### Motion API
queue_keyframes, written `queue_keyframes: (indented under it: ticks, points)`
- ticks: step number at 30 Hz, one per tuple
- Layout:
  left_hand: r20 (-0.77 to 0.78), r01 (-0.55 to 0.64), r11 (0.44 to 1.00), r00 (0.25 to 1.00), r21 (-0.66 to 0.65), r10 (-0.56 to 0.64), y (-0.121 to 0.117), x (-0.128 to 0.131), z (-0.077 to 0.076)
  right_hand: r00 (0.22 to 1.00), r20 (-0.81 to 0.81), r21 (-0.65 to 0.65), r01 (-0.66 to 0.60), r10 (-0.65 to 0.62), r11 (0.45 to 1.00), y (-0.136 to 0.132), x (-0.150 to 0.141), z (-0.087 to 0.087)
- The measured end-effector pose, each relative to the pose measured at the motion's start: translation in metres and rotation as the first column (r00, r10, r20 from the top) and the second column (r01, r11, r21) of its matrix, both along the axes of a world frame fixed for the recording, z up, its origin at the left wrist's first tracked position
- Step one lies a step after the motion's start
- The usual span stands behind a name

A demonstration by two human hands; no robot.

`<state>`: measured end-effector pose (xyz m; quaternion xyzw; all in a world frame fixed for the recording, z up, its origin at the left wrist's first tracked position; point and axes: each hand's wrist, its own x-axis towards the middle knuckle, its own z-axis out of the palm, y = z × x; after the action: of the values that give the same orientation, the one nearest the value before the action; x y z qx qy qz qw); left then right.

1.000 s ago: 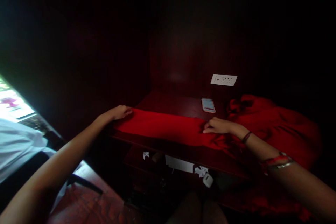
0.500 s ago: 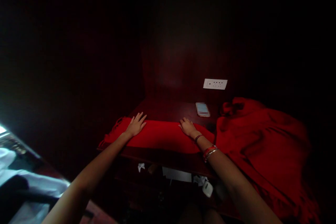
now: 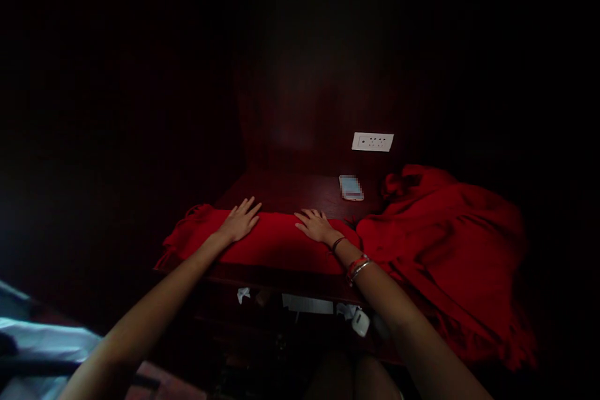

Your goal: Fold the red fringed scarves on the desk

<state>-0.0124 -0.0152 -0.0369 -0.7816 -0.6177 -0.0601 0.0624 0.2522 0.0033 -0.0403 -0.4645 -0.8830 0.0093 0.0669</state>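
Note:
A long folded red cloth with fringed ends, like a scarf [image 3: 281, 244], lies flat along the front of a dark wooden desk [image 3: 281, 190]. My left hand [image 3: 239, 221] rests palm down on its left part, fingers spread. Flat on the right part lies my right hand [image 3: 315, 225], its fingers also apart and pointing left. Neither hand grips the cloth. Bracelets circle my right wrist. To the right, a bigger heap of red fringed cloth [image 3: 450, 237] is bunched up and hangs over the desk's front edge.
Behind the cloth lies a phone [image 3: 351, 188], and a white socket plate [image 3: 372, 142] is set in the dark wall. Below the desktop, a shelf holds crumpled paper [image 3: 243, 294], a white sheet [image 3: 308, 304] and a small white object [image 3: 360, 323]. Pale fabric [image 3: 47, 340] shows at lower left.
My right hand has slid left along the cloth, nearer my left hand, and its fingers have spread. The left hand stays at about the same part. The view has shifted slightly.

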Motion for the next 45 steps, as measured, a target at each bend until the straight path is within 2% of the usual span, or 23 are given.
queue_keyframes:
  ticks: [2,5,9,12,14,16,18,22,24,27,28,30,32,35,37,40,42,45]
  points:
    - [0.037,0.071,0.996,0.997,-0.046,-0.069,-0.002,0.024,-0.003,1.000,-0.002,0.001,0.001,-0.001,1.000,0.000,0.001,0.000]
    - [0.051,0.017,0.988,0.999,-0.155,-0.009,-0.002,0.028,-0.011,1.000,0.001,0.007,0.004,-0.004,1.000,-0.001,0.007,-0.002]
    - [0.045,-0.047,0.983,0.997,-0.176,0.056,-0.002,-0.014,-0.016,1.000,0.005,0.004,0.016,-0.016,1.000,-0.002,0.014,-0.002]
    - [0.022,-0.182,0.966,0.982,-0.183,0.189,-0.009,-0.045,-0.013,0.999,-0.021,0.055,0.039,-0.038,0.998,-0.004,0.014,-0.001]
    - [0.003,-0.253,0.948,0.966,-0.191,0.258,-0.015,-0.053,-0.011,0.995,-0.024,0.093,0.094,-0.092,0.991,-0.005,0.015,0.000]
    - [-0.008,-0.260,0.947,0.965,-0.189,0.263,-0.021,-0.047,-0.012,0.990,-0.013,0.114,0.144,-0.143,0.983,-0.006,0.019,0.001]
    - [-0.007,-0.240,0.955,0.970,-0.172,0.242,-0.025,-0.029,-0.014,0.986,-0.004,0.121,0.165,-0.166,0.979,-0.006,0.029,0.004]
    - [0.030,-0.206,0.969,0.977,-0.136,0.212,-0.028,0.017,-0.016,0.969,0.053,0.104,0.233,-0.240,0.967,-0.005,0.063,0.013]
    - [0.074,-0.142,0.986,0.986,-0.085,0.148,-0.025,0.030,-0.011,0.945,0.109,0.091,0.299,-0.308,0.950,-0.001,0.082,0.020]
    - [0.123,-0.136,0.991,0.983,0.001,0.134,-0.013,0.022,0.002,0.926,0.161,0.065,0.336,-0.343,0.939,0.010,0.107,0.033]
    - [0.125,-0.173,0.985,0.977,-0.015,0.174,-0.007,0.014,0.007,0.925,0.173,0.052,0.334,-0.338,0.941,0.014,0.113,0.038]
    - [0.106,-0.205,0.969,0.970,-0.137,0.220,0.007,-0.004,0.018,0.923,0.196,0.026,0.334,-0.332,0.942,0.022,0.120,0.046]
    - [0.118,-0.159,0.946,0.973,-0.281,0.199,0.019,-0.018,0.029,0.922,0.213,0.012,0.330,-0.325,0.944,0.027,0.117,0.052]
    - [0.252,0.030,0.886,0.963,-0.462,0.098,0.027,-0.026,0.046,0.937,0.208,0.007,0.284,-0.279,0.959,0.024,0.091,0.050]
    - [0.387,0.138,0.877,0.920,-0.460,0.058,0.026,-0.026,0.057,0.964,0.164,0.004,0.210,-0.207,0.978,0.017,0.063,0.042]
    - [0.500,0.182,0.886,0.864,-0.426,0.063,0.021,-0.031,0.068,0.999,-0.005,0.004,0.035,-0.035,0.999,0.002,0.024,0.022]
    - [0.475,0.181,0.884,0.878,-0.431,0.052,0.020,-0.043,0.071,0.999,-0.035,-0.007,-0.019,0.019,1.000,-0.007,0.009,0.008]
    - [0.359,0.120,0.899,0.932,-0.422,0.044,0.023,-0.069,0.075,1.000,-0.012,-0.022,-0.021,0.021,1.000,-0.013,0.005,-0.007]
